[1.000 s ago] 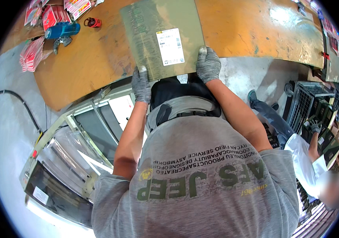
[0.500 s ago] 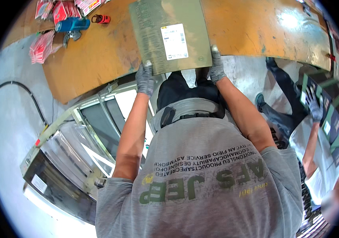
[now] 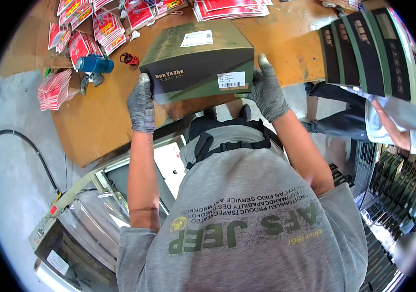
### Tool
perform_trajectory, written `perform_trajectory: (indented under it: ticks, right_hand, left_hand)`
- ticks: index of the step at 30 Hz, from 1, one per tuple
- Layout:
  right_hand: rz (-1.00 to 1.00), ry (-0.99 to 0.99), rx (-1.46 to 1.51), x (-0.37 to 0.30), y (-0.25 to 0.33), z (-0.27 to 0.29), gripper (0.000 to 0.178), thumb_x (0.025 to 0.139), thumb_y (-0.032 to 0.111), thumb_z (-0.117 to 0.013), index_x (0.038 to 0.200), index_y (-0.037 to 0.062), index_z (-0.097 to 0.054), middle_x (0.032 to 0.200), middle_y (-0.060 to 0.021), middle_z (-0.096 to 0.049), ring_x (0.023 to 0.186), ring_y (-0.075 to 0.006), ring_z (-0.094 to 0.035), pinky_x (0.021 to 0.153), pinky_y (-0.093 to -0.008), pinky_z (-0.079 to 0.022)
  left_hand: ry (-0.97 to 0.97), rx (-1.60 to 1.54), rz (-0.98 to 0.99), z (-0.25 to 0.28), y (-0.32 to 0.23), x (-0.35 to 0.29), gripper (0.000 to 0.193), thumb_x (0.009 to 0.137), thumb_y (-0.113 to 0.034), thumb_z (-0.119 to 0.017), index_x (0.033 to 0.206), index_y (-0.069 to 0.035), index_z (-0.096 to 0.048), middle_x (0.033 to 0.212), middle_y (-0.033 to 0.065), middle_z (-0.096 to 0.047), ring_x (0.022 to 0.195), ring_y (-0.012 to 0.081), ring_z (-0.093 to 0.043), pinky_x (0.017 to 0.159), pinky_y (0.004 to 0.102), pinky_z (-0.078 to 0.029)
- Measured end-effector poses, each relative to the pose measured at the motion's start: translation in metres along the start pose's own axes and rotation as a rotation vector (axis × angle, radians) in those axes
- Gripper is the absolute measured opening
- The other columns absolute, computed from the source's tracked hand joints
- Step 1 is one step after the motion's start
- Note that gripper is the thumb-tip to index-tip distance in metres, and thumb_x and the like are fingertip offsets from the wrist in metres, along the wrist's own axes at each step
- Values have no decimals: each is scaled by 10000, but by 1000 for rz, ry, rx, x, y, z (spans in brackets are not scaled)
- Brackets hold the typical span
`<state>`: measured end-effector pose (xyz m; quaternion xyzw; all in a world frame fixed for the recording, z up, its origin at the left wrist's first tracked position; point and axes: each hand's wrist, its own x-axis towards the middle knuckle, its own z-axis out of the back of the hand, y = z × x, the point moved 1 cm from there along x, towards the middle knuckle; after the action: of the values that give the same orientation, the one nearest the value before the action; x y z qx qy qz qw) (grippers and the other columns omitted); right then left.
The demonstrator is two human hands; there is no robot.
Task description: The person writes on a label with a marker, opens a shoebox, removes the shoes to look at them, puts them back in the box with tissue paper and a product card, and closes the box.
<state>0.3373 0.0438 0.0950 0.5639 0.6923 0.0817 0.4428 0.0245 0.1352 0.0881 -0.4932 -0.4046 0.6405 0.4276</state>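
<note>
Between my hands is a dark green and black cardboard box (image 3: 200, 75), shaped like a shoebox. Its front side faces me with a white barcode sticker, and another white label lies on the lid. My left hand (image 3: 141, 104), in a grey knit glove, presses the box's left front corner with the thumb uppermost. On the right side, my gloved right hand (image 3: 268, 92) clasps the other end, thumb up. The fingers under and behind the box are partly hidden. Beneath it is the near part of a brown tabletop (image 3: 91, 131).
Red printed card stacks (image 3: 108, 29) lie at the back left, near a blue bottle (image 3: 94, 63) and a small red-black item (image 3: 129, 59). At right a co-worker (image 3: 397, 119) stands by several similar boxes (image 3: 363, 53). A machine with clear film (image 3: 88, 219) stands lower left.
The box has tipped so its front side shows rather than mainly its lid. My hands have spread wider apart in view. The co-worker's boxes now stand at the table's right end.
</note>
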Motion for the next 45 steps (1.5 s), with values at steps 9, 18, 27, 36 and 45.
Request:
perform_trajectory:
  ticks: [9, 18, 27, 36, 45]
  right_hand:
    - [-247, -223, -135, 2, 41, -14, 1010, 832, 758, -630, 1295, -135, -535, 1195, -255, -620, 1006, -355, -690, 806, -520, -616]
    - [-188, -84, -189, 6, 22, 1, 616, 842, 507, -702, 1268, 76, -597, 1153, -140, -627, 1161, -289, -608, 932, -459, -537]
    - [335, 162, -804, -44, 29, -6, 971, 830, 333, -790, 1556, -67, -285, 1494, -283, -457, 1378, -370, -467, 1137, -442, -396]
    - [809, 48, -384, -172, -25, -22, 1642, 570, 574, -944, 1566, 161, 295, 1700, -159, 46, 1559, -265, -12, 1254, -454, -110]
    - [1112, -460, 92, -279, -48, -5, 737, 831, 226, -820, 1454, 12, -490, 1401, -128, -598, 1267, -224, -591, 1081, -395, -488]
  left_hand:
    - [36, -110, 128, -11, -15, 3, 543, 972, -436, -696, 1233, 41, -698, 1086, 49, -687, 951, 115, -576, 871, 304, -498]
    - [533, -491, 273, 1, 20, 44, 799, 989, -701, -424, 1436, -45, -514, 1430, 130, -565, 1283, 299, -554, 1119, 429, -413]
    - [873, -724, 435, 19, 63, 21, 746, 969, -460, -615, 1555, -76, -359, 1551, 142, -443, 1371, 326, -473, 1145, 522, -403]
    - [970, -766, -31, -70, -15, -33, 852, 919, -485, -687, 1557, -48, -330, 1522, 164, -447, 1306, 340, -495, 1129, 494, -398]
    - [1534, -392, -344, -149, -2, -117, 877, 815, -426, -841, 1459, -1, -423, 1407, 112, -514, 1269, 277, -504, 1116, 418, -393]
